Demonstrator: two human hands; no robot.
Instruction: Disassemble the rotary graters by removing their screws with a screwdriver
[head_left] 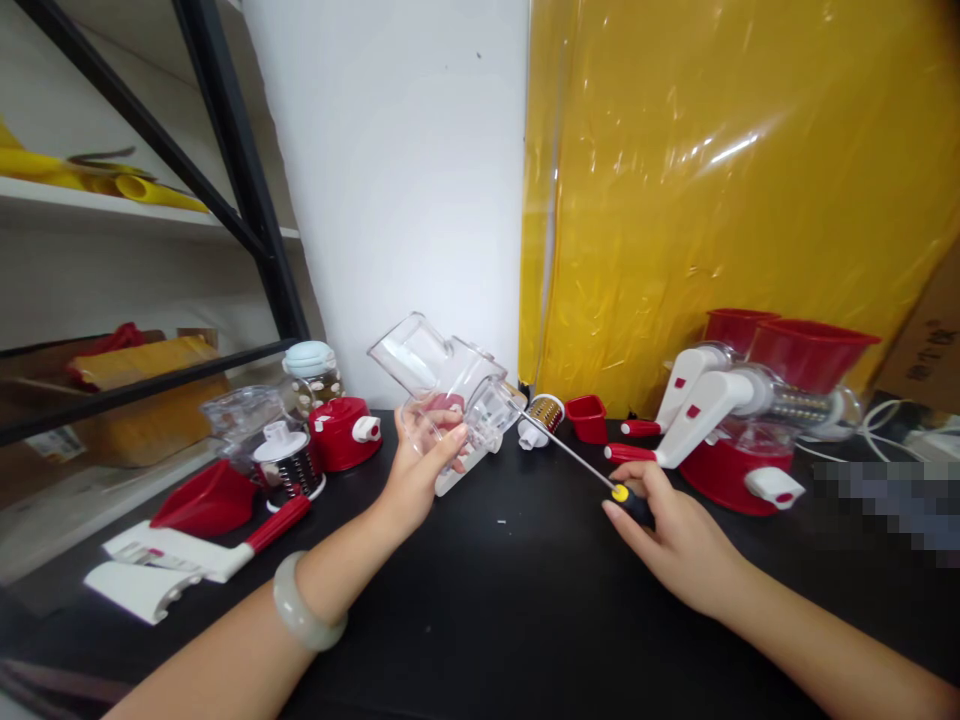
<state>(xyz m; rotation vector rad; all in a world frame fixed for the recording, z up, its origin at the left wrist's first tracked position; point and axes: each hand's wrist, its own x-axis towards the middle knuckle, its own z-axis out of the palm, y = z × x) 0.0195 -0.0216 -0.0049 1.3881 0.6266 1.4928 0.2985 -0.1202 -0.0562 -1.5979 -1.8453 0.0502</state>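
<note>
My left hand (420, 465) is closed around a clear plastic grater housing (442, 365), which it holds tilted above the table. My right hand (664, 530) grips a long-shafted screwdriver (574, 455) by its black and yellow handle. The shaft runs up and left, and its tip meets the round end of the housing; whether it touches a screw I cannot make out. Just behind the tip lies a grater drum (544, 420) with a white end, beside a small red pusher (586, 418).
Assembled rotary graters (772, 400) stand on the right. On the left are a red base (343, 433), a red hopper (206, 497), another drum (285, 460), a white crank (187, 548) and a lidded jar (310, 372). A black shelf frame (232, 150) rises far left.
</note>
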